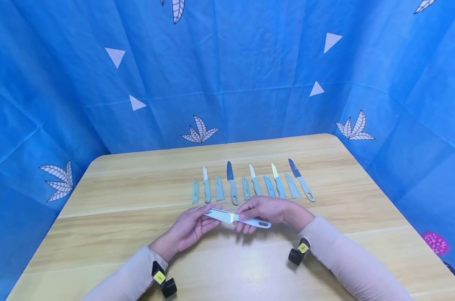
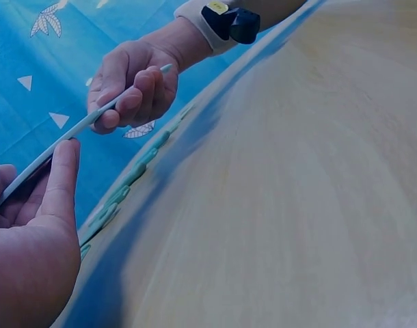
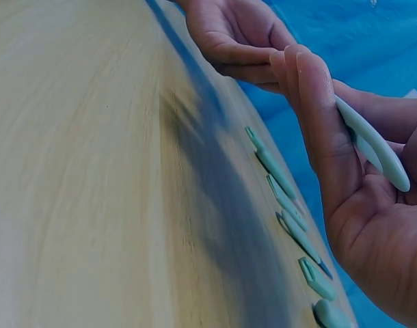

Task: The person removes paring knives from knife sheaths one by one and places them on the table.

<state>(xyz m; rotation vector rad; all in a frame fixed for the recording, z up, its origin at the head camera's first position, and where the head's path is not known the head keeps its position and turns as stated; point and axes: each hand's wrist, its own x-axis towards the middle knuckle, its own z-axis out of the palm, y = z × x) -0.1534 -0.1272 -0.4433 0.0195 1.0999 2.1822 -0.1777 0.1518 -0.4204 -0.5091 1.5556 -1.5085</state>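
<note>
Both hands are raised above the near middle of the wooden table, holding one knife between them. The right hand [image 1: 266, 209] grips its pale blue handle [image 1: 260, 223], which has a slot near the end. The left hand [image 1: 191, 228] holds the pale sheath [image 1: 220, 215], thumb on top and fingers beneath. Most of the blade is inside the sheath; a short bright strip of blade [image 1: 232, 218] shows by the handle. Seen edge-on in the left wrist view, the sheathed knife [image 2: 78, 126] runs straight from one hand to the other.
Beyond the hands, a row of small knives and sheaths lies on the table [image 1: 137, 188], among them a dark-bladed knife [image 1: 230, 171], a light-bladed knife [image 1: 206, 179] and a slotted sheath [image 1: 219, 189]. At the right end lies another dark-bladed knife [image 1: 302, 180]. A blue curtain [image 1: 250, 104] hangs behind.
</note>
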